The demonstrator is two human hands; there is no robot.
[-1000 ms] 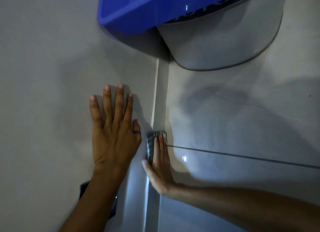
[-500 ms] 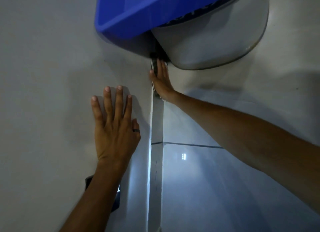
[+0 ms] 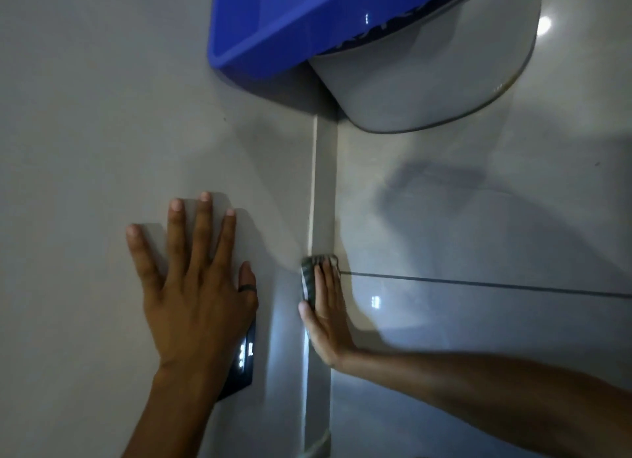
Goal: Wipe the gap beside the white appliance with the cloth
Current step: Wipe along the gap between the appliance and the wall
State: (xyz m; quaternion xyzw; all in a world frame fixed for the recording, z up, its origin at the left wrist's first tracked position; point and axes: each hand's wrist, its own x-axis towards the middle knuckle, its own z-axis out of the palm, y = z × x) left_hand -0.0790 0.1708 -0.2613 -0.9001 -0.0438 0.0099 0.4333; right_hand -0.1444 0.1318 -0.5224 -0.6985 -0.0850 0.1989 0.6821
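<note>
The white appliance (image 3: 102, 132) fills the left half of the head view. My left hand (image 3: 191, 276) lies flat on it, fingers spread. A narrow gap (image 3: 323, 184) runs between the appliance's right edge and the glossy tiled surface (image 3: 478, 235). My right hand (image 3: 325, 310) is held flat in that gap, edge-on, pressing a dark striped cloth (image 3: 309, 280) against the appliance's side. The cloth sits level with the dark grout line (image 3: 478, 283). Most of the cloth is hidden behind my fingers.
A blue plastic tub (image 3: 273, 30) and a grey rounded bucket (image 3: 427, 81) block the far end of the gap. A black lit display panel (image 3: 244, 358) sits on the appliance, partly under my left wrist.
My right hand slid the cloth along the gap, from up beside the bucket back toward me to the grout line. My left hand stayed flat on the appliance.
</note>
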